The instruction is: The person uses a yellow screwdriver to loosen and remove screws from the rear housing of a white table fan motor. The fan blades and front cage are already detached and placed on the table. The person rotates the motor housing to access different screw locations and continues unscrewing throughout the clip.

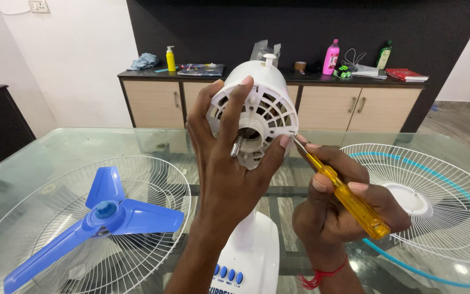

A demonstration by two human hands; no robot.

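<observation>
My left hand (227, 163) grips the white slotted motor housing (265, 106) of a table fan and holds it up in front of me, its metal shaft (236, 147) sticking out between my fingers. In my right hand (338, 204) is a yellow-handled screwdriver (346, 198), its tip set against a screw on the housing's right rim. The fan's white stand with blue buttons (246, 256) rises below my wrists.
A blue three-blade fan propeller (101, 215) lies in a white wire guard (44, 190) on the left of the glass table (61, 144). Another wire guard with a blue rim (436, 179) lies at right. Behind stands a sideboard (267, 100) with bottles, books and a cloth.
</observation>
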